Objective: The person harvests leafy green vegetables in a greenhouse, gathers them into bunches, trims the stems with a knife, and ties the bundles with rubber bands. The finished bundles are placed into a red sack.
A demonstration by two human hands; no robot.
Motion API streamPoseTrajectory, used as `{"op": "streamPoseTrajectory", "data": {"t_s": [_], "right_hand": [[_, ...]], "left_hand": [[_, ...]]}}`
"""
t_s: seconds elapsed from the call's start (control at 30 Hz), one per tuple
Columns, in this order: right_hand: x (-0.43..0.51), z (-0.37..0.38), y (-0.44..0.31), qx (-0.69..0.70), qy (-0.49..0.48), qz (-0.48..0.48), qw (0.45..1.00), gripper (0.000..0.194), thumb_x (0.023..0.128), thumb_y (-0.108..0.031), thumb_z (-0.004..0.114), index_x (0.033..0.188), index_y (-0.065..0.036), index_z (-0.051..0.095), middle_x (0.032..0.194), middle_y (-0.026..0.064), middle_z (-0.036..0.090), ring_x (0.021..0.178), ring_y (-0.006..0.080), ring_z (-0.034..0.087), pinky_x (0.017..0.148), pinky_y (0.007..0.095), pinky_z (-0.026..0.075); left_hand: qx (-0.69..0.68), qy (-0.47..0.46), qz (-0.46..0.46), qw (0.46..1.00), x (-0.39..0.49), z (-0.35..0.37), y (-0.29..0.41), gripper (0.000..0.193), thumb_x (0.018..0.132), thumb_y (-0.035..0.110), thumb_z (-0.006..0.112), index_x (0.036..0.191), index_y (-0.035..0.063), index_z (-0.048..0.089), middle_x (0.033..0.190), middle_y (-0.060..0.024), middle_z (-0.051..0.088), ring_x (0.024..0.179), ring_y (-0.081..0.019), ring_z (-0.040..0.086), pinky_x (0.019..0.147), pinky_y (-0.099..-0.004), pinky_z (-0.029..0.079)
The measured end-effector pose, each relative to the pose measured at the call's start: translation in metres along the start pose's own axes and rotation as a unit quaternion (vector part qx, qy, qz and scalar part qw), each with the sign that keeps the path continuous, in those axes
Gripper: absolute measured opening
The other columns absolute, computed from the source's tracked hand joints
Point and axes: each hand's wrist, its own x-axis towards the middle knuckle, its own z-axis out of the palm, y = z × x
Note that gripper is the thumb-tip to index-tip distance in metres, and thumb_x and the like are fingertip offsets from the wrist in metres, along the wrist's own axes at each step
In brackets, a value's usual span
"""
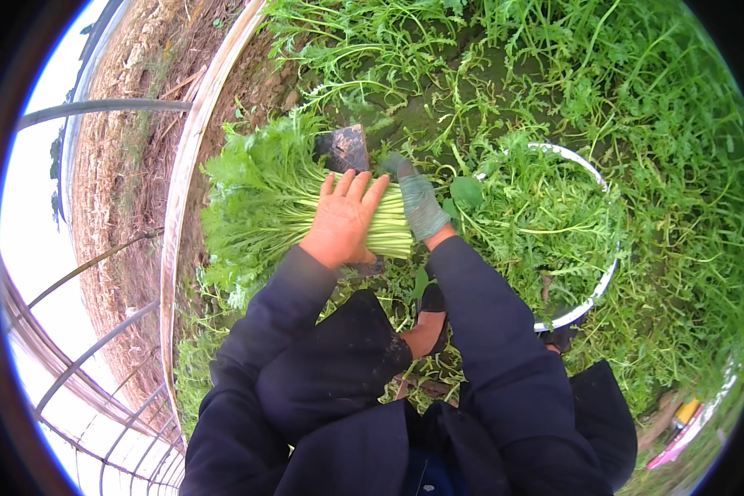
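Note:
A thick bundle of leafy greens with feathery leaves (257, 198) lies sideways before me, leaves to the left and pale stem ends to the right. My left hand (346, 217), bare, rests across the stems with its fingers spread over the far side and its thumb at the near side. At the stem ends is my right hand (418, 198), in a grey-green glove; it is flat, its fingertips are blurred, and it grips nothing that I can see. A dark, soil-stained plate or block (345, 149) shows beyond the bundle, partly hidden by it.
Right of my hands, a white-rimmed round container (595, 297) holds loose greens. Growing greens (657, 155) cover the ground behind and right. A pale curved border (177, 217) and metal hoops (105, 106) run along the left. A yellow-handled object (686, 411) lies at lower right.

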Motion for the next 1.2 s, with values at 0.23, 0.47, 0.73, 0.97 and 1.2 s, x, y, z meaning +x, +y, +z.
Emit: {"op": "streamPoseTrajectory", "data": {"t_s": [0.23,0.47,0.73,0.97,1.2], "right_hand": [[-0.007,-0.019,0.007,0.172,0.106,-0.048,0.978,0.078,0.105,-0.062,0.030,0.154,-0.001,0.035,0.155,0.0184,0.044,0.145,0.0291,0.040,0.121,0.0378,0.027],[-0.007,0.011,0.019,0.079,0.081,-0.067,0.991,0.080,0.105,-0.063,0.029,0.151,0.001,0.040,0.155,0.0228,0.043,0.144,0.0349,0.041,0.120,0.0345,0.028],[-0.023,0.021,0.037,0.115,0.081,0.055,0.988,0.090,0.102,-0.071,0.029,0.149,0.006,0.041,0.148,0.0200,0.049,0.136,0.0255,0.045,0.117,0.0365,0.031],[-0.076,0.024,0.015,0.085,0.234,-0.006,0.969,0.062,0.105,-0.048,0.047,0.138,0.004,0.051,0.130,0.0213,0.062,0.119,0.0290,0.060,0.106,0.0390,0.045],[-0.073,0.001,-0.047,-0.365,0.109,-0.004,0.925,0.024,0.089,-0.034,0.072,0.100,-0.014,0.078,0.098,0.0091,0.072,0.091,0.0319,0.069,0.080,0.0422,0.054]], "left_hand": [[0.008,-0.014,-0.008,1.000,0.001,0.003,-0.001,0.132,0.042,0.043,0.098,0.153,0.0107,0.034,0.150,-0.0140,0.045,0.144,-0.0360,0.038,0.119,-0.0557,0.027],[-0.020,0.018,0.011,1.000,0.000,0.005,-0.008,0.130,0.040,0.040,0.098,0.151,0.0119,0.036,0.145,-0.0140,0.046,0.139,-0.0345,0.042,0.119,-0.0544,0.028],[-0.037,0.024,0.020,0.999,0.000,0.007,-0.009,0.129,0.039,0.041,0.098,0.149,0.0121,0.038,0.140,-0.0147,0.048,0.133,-0.0344,0.047,0.119,-0.0528,0.028],[-0.039,0.040,0.021,0.998,0.000,0.008,-0.011,0.125,0.039,0.040,0.097,0.147,0.0121,0.040,0.138,-0.0146,0.049,0.132,-0.0345,0.048,0.118,-0.0528,0.030],[-0.040,0.051,0.014,0.998,-0.003,0.013,-0.010,0.124,0.040,0.038,0.097,0.147,0.0103,0.040,0.138,-0.0151,0.050,0.134,-0.0342,0.047,0.117,-0.0536,0.030]]}}
